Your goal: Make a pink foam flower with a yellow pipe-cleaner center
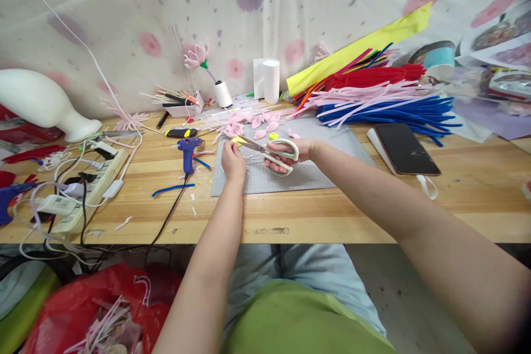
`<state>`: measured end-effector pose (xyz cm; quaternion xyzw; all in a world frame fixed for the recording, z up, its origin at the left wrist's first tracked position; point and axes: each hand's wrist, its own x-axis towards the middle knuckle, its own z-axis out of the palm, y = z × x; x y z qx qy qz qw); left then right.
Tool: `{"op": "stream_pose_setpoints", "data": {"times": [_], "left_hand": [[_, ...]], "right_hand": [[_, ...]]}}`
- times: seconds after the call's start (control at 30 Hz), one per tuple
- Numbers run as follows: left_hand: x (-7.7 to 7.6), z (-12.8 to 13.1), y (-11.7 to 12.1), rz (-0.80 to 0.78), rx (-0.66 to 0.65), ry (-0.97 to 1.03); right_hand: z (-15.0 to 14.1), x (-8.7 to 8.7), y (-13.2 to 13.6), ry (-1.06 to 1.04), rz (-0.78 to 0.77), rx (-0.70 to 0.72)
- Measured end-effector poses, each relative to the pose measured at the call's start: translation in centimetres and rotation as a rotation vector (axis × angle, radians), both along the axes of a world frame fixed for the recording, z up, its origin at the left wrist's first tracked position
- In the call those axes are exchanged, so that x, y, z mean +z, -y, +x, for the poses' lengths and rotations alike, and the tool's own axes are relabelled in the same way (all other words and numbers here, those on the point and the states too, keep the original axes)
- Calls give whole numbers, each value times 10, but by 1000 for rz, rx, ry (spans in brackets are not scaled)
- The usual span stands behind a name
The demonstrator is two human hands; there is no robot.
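Note:
My right hand is wrapped through the pale handles of a pair of scissors, its blades pointing left over the grey cutting mat. My left hand is closed in a pinch on a small yellow piece, right at the scissors' tips. Whether the blades touch the yellow piece I cannot tell. Beyond the hands lie several pink pipe-cleaner petals and a small yellow coil. White thin strands show under the scissors, partly hidden by my fingers.
A blue glue gun stands left of the mat, near a yellow-black cutter. Bundled pipe cleaners and a phone are on the right. Cables surround a power strip; a red bag hangs below.

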<state>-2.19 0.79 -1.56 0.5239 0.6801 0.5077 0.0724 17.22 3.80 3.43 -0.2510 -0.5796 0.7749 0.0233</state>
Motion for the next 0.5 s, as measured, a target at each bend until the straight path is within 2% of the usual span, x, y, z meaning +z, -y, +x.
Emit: {"op": "stream_pose_setpoints", "data": {"times": [0.27, 0.5], "left_hand": [[-1, 0, 2, 12, -31, -17], [-1, 1, 2, -18, -37, -71]], "right_hand": [[-4, -8, -2, -7, -45, -40], [-9, -18, -5, -111, -80, -78]]}}
